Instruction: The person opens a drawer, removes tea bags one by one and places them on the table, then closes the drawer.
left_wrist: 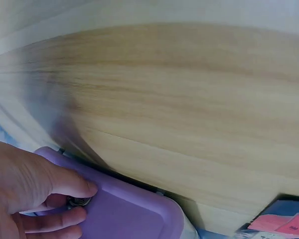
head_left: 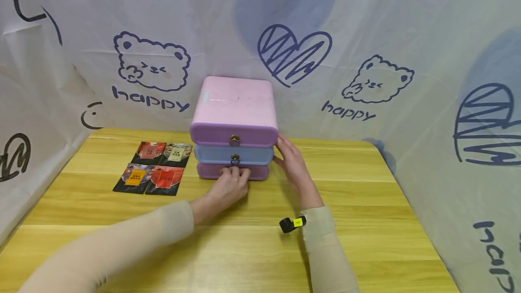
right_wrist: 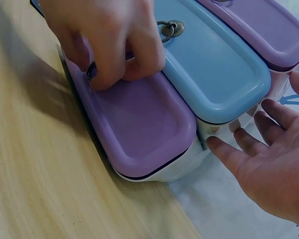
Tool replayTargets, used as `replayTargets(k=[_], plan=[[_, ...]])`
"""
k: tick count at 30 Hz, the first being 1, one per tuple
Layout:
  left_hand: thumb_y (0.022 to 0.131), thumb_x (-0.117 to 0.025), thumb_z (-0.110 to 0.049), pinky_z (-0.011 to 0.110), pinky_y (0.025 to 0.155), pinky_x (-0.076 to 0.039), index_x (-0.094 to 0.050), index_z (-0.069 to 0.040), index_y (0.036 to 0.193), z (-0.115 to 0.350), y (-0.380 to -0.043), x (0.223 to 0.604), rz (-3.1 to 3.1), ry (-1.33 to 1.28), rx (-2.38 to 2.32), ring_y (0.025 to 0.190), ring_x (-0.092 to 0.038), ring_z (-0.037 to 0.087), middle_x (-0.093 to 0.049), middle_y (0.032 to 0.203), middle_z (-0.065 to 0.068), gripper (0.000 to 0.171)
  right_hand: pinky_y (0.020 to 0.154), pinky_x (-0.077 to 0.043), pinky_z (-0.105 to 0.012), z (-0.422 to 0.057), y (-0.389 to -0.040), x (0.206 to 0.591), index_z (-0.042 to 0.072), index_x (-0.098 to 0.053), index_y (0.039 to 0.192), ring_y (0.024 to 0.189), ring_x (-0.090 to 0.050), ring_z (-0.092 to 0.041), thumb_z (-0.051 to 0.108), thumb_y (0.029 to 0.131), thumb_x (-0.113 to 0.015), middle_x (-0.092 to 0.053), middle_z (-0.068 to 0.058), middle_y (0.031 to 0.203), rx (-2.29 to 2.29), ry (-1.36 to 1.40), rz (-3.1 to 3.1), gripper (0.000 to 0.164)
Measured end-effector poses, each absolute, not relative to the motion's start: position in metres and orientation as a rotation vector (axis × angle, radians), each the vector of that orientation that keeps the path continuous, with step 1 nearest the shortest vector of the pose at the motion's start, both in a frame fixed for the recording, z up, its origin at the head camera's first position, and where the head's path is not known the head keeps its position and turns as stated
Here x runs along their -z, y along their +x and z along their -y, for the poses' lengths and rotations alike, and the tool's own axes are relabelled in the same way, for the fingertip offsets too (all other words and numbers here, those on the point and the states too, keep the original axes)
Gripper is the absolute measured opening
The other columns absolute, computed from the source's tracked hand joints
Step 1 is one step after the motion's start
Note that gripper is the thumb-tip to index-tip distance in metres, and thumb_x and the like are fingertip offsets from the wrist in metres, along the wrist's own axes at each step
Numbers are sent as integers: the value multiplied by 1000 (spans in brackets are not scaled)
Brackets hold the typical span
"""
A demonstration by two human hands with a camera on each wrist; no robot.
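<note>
Toward the far edge of the table, straight ahead of the person, stands a three-drawer cabinet of glossy plastic with a pink top (head_left: 238, 101), its fronts running purple, pale blue, purple downward. From overhead I see mostly the knuckles of the left hand (head_left: 229, 185) against the bottom purple drawer front (head_left: 259, 173); the left wrist view reveals the thumb and fingers pinching a small dark metal ring pull (left_wrist: 79, 201) there. The right wrist view adds the cabinet's pale lower side and shows the right hand (head_left: 292, 162) at its three o'clock, fingers spread and nearly straight; whether every fingertip touches I cannot tell. Underneath spreads a yellowish wood-grain table (head_left: 366, 193), and white cloth (head_left: 228, 12) printed with dark-blue bears, hearts and the word "happy" hangs at twelve and down both sides. With the cabinet as the dial's centre, four flat black packets (head_left: 154, 168) with coloured labels lie close together at about nine, two by two. Toward five, a small black device with a yellow tag (head_left: 287, 225) sits beside the cream right sleeve (head_left: 321, 238). The left hand hides the bottom pull from the overhead view, and the cabinet blocks a stretch of the cloth behind it.
</note>
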State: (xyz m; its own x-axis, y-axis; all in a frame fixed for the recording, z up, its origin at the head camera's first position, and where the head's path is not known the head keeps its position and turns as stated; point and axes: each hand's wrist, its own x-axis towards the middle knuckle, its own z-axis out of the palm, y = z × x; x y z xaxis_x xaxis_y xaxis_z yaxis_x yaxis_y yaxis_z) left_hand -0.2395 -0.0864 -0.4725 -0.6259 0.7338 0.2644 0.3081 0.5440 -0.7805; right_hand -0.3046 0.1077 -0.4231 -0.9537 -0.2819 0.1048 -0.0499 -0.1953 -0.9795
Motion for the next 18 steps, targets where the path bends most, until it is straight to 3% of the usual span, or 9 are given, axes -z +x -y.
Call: replayTargets(k=[18], plan=[[93,-35,-14,33,47,-48,-64,-12,94,84,-235,467,2268,-878,-974,68,-46,27,-47,85,13,29,100,-35,-48,-107,-304,423,18,-46,133,124,-32,-12,40,91,-50,-37,0,142,2293,-393,-1901,48]])
